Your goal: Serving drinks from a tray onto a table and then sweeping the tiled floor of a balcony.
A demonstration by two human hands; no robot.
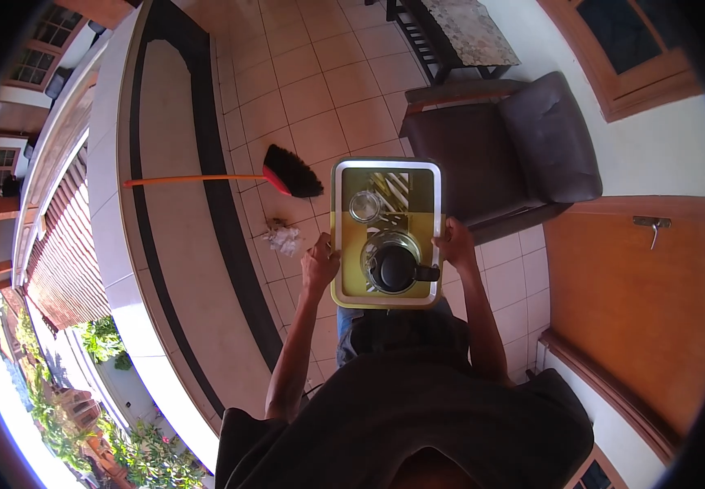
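A rectangular green serving tray [346,287] with a pale inner rim is held level in front of my body. My left hand [319,264] grips its left edge, and my right hand [455,246] grips the right edge. On the tray stands a clear pitcher [369,247] with a black lid [394,269]; its black handle points to the right. Farther up the tray is a clear drinking glass [365,206]. The tray bottom bears a striped pattern, partly hidden under the pitcher.
A broom [291,173] with black bristles leans at the low tiled wall [169,140] on the left. Beside it, crumpled white litter [283,238] lies on the tiled floor [303,79]. A brown cushioned armchair [468,159], a cloth-topped table [474,30] and a wooden door [633,281] line the right.
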